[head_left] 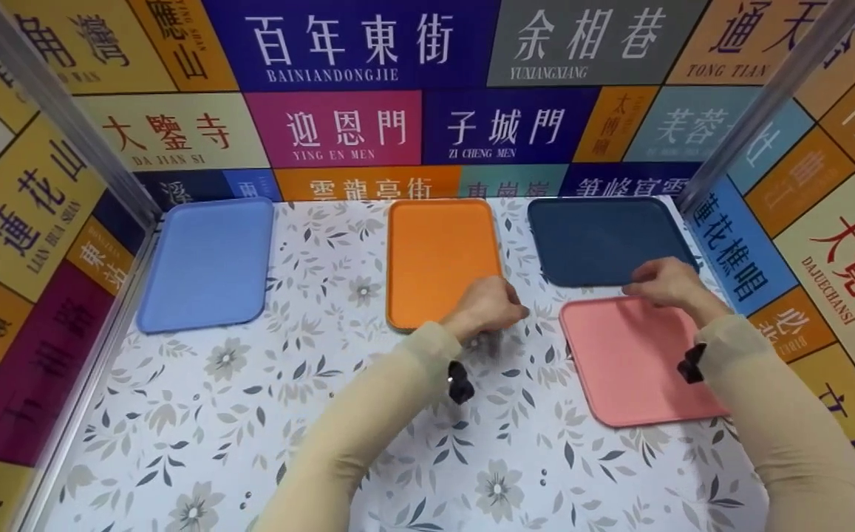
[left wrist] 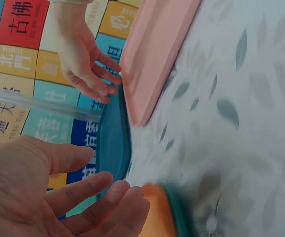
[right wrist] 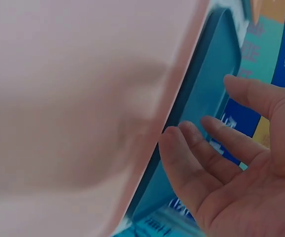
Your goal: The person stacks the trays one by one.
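Observation:
A pink tray (head_left: 645,362) lies at the right of the table, its far edge close to a dark blue tray (head_left: 612,240). My right hand (head_left: 669,282) is over the pink tray's far edge; in the right wrist view its loosely bent fingers (right wrist: 194,173) are right at that rim, with nothing gripped. To the left, my left hand (head_left: 490,304) hovers near the front right corner of an orange tray (head_left: 438,258). The left wrist view shows this hand's fingers (left wrist: 98,212) apart and slightly bent, holding nothing.
A light blue tray (head_left: 209,266) lies at the far left. The table has a white leaf-print cover (head_left: 309,443). Panels with printed signs (head_left: 368,52) stand at the back and both sides, with clear corner posts (head_left: 760,103). In the left wrist view, a green edge (left wrist: 178,210) borders the orange tray.

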The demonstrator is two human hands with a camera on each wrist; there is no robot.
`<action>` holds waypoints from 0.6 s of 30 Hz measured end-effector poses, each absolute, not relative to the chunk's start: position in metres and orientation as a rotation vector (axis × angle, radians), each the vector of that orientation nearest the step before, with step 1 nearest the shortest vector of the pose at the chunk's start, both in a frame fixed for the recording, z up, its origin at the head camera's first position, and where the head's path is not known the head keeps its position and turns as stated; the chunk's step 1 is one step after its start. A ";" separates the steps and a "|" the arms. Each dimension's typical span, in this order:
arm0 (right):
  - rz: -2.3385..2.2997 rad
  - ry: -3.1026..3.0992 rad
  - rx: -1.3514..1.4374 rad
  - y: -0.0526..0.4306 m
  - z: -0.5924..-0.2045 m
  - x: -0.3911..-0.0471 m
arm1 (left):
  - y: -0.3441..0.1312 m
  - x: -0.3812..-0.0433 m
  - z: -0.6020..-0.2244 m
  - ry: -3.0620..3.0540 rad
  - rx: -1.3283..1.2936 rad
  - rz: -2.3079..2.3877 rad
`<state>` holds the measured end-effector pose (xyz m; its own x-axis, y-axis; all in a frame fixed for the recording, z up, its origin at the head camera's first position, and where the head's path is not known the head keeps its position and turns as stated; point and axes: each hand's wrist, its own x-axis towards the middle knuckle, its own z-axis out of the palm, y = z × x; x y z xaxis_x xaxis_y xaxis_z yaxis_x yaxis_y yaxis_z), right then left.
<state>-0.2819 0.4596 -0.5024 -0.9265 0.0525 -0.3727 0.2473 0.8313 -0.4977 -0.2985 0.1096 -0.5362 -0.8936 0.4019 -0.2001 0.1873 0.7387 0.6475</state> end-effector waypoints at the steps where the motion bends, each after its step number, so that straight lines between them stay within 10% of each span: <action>1: -0.771 2.671 0.228 0.466 -0.502 -0.280 | 0.114 -0.300 -0.541 2.607 0.467 0.913; 18: -0.794 2.535 0.638 0.556 -0.505 -0.239 | 0.166 -0.292 -0.599 2.572 0.231 1.024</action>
<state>-0.2387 0.5561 -0.5055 -0.8126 0.2999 -0.4997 0.5313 0.7336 -0.4237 -0.2923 0.1661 -0.5992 -0.9213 0.2797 -0.2700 0.0177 0.7241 0.6895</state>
